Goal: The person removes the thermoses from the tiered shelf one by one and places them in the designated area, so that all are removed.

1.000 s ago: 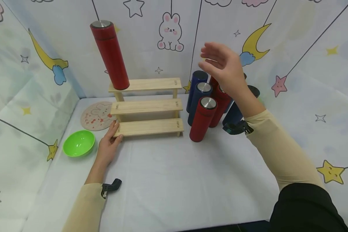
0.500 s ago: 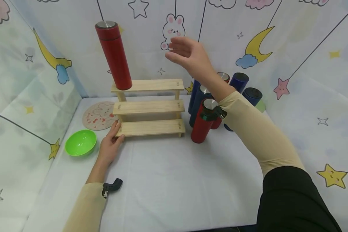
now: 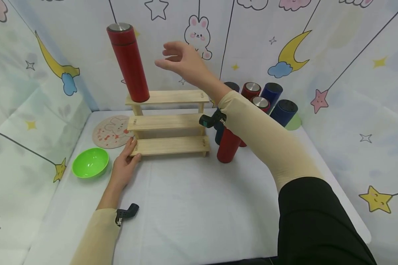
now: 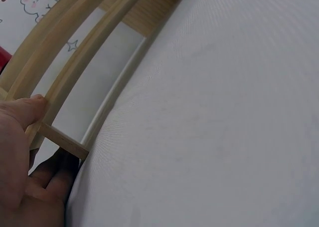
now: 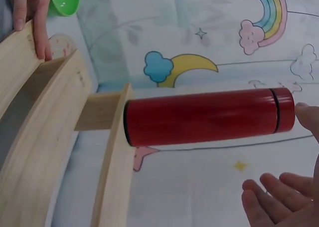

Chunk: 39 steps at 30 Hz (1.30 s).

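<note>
A red thermos flask [image 3: 129, 64] with a silver-topped lid stands upright at the left end of the top step of a three-step wooden rack [image 3: 169, 145]. My left hand [image 3: 122, 171] grips the left end of the lowest step; the left wrist view shows the thumb [image 4: 32, 110] against the wood and other fingers lower down, partly hidden. Over the rack, my right hand [image 3: 185, 64] is raised with spread, slightly bent fingers and holds nothing. It is to the right of the flask in the head view, and the right wrist view shows its thumb near the lid.
Right of the rack stands a group of flasks, a red one [image 3: 228, 146] in front and blue ones [image 3: 283, 112] behind, partly hidden by my right arm. A light green item [image 3: 294, 123] shows behind them. Left lie a green bowl [image 3: 90, 163] and a round rabbit mat [image 3: 109, 134].
My right hand has moved left, from above the flask group to over the rack, close to the red thermos flask. The left hand keeps its grip on the rack.
</note>
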Each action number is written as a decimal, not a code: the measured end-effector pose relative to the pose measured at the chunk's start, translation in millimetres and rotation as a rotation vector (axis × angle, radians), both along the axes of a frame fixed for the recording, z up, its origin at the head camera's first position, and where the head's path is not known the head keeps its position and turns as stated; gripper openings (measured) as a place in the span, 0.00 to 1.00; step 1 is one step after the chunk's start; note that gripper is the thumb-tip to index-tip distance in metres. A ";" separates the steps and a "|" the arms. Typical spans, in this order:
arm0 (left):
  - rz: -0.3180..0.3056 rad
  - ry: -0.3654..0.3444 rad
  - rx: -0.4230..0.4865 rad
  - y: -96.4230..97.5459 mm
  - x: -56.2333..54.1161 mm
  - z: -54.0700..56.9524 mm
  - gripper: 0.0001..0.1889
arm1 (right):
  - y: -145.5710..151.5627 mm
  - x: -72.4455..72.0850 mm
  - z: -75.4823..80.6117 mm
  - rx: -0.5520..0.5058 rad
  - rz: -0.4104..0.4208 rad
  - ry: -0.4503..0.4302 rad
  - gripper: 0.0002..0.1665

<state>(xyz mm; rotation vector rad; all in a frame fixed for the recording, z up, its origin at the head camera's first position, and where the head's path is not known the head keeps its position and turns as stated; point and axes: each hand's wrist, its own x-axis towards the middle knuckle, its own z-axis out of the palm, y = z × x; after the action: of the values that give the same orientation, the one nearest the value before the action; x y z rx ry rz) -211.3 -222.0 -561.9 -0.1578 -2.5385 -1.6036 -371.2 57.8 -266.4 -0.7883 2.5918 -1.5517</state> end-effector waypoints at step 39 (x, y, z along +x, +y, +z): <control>-0.023 0.014 0.047 -3.0 1.1 3.9 0.33 | -98.0 -25.7 -53.3 -0.031 -0.080 -0.068 0.36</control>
<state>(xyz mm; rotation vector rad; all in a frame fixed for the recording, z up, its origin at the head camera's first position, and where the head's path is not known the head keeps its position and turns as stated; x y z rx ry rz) -210.2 -225.1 -558.0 -0.1940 -2.4946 -1.6635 -396.9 -40.1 -319.7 -0.6289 2.5871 -1.6133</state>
